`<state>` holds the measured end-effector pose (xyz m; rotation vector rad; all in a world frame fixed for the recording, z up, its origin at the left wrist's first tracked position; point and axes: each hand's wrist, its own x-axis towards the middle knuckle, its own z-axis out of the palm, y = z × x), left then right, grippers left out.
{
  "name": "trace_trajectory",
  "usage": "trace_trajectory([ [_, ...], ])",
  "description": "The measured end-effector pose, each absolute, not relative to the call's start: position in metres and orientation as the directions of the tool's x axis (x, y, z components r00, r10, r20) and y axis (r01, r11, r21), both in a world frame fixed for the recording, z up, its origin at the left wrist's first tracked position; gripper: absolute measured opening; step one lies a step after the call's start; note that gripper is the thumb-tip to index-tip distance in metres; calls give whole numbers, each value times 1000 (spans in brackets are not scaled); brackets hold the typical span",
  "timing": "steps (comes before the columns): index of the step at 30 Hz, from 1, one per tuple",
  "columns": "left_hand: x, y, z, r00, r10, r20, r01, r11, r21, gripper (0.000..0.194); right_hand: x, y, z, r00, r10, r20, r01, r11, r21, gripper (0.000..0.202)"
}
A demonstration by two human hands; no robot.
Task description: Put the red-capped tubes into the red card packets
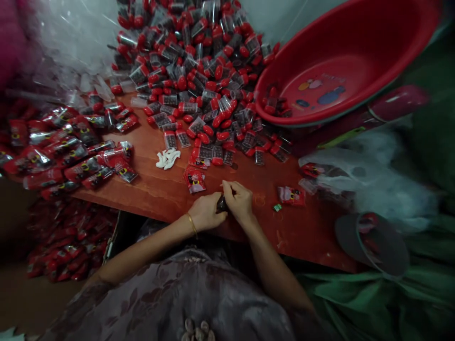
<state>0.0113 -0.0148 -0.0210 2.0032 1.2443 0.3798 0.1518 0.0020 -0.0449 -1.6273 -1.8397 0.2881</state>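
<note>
Close to the front edge of the reddish wooden table [142,194], my two hands meet around a small dark container [222,204]. My left hand [206,211], with a gold bracelet at the wrist, is wrapped round its left side. My right hand [239,201] is closed at its upper right, fingers bent; whether it pinches a small part there is too small to tell. Just beyond them lie red printed packets [194,180]. A white crumpled piece [168,158] rests farther left. Behind is a large heap of clear tubes with red caps [199,71].
Filled red packets [71,151] are piled at the left, more below the table. A red basin [337,61] tilts at the back right. Plastic bags [384,175], a grey round container [373,244], a packet [291,195] and a small green piece [277,207] are at the right.
</note>
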Motion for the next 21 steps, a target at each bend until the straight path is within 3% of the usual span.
trace_trajectory([
  [4,-32,-5,-10,308,938,163,761,-345,550,36,166,37,-38,-24,975,222,938,99,-333,30],
  [8,-61,9,-20,215,957,194,862,-279,422,39,152,42,-28,-257,934,250,948,294,-122,36],
  [12,-67,11,-35,195,971,136,879,-235,416,44,116,29,-36,-400,894,200,885,434,-171,38],
  [17,-65,3,-40,186,973,138,853,-229,469,46,99,22,-52,-379,906,191,864,420,-278,30],
  [21,-65,2,-35,56,975,213,823,-166,543,53,101,21,-53,-351,897,268,859,422,-290,26],
])
